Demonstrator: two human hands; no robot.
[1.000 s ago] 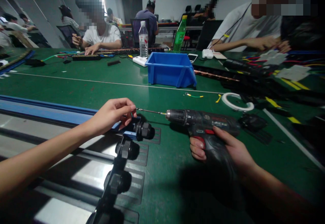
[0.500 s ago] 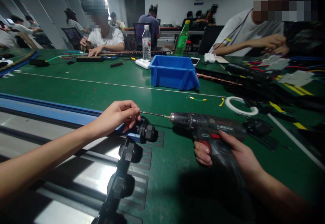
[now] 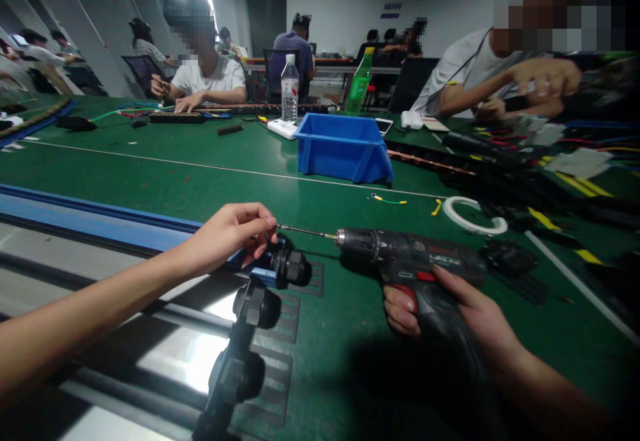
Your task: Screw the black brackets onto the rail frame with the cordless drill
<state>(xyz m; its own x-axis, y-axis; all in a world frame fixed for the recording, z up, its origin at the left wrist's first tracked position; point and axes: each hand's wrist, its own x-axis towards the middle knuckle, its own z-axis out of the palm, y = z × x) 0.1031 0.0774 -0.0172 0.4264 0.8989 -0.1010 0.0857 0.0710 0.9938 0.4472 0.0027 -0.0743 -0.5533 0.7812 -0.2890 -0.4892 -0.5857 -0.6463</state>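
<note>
Inside the far edge of the table [image 3: 225,191], still pinches bit [image 3: 306,231] with left hand [image 3: 237,231], grips drill [image 3: 443,249] with right hand [image 3: 477,314], seemingly no further along.

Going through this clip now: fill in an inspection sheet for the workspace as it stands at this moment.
Surface: green tabletop, with a pale line running across it.
Job's things: power drill; slim metal bit reaching its chuck, seating unclear; metal-faced panels with black fittings at their ends.
Clutter: blue bin, clear bottle, green bottle, phone, white ring.
Hands: left hand pinches the bit's far end; right hand grips the drill handle, fingers by the red trigger.
Cables: short green-and-yellow lead; coloured wires at far right.
Surroundings: two co-workers in white tops, one left, one right, across the table; more people behind.
</note>
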